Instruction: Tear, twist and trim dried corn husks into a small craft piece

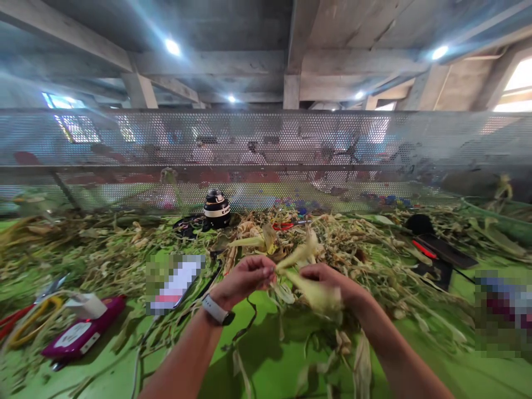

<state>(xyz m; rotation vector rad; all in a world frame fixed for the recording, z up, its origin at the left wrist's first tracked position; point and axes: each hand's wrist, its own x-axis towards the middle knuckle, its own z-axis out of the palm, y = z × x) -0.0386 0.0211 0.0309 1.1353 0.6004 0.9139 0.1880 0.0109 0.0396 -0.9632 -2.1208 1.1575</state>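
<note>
My left hand (251, 274), with a pale watch strap on its wrist, pinches the gathered end of a pale corn husk (305, 252) in front of me. My right hand (330, 280) is curled beside it, fingers closed over a broad yellowish husk leaf (318, 299) that is blurred by motion. The leaf spreads below the right fingers, and its narrow end runs towards the left fingertips. Loose dried husks (344, 241) lie just behind both hands, and more strips lie below them on the green tabletop (266, 354).
A perforated metal screen (257, 138) stands across the back. Scissors (54, 285), a purple power bank (83, 332) and a blurred-out phone-like object (178, 282) lie left. A black container with a white band (216, 210) stands behind. At right are a red-and-black object (424, 249) and a green basket (499, 219).
</note>
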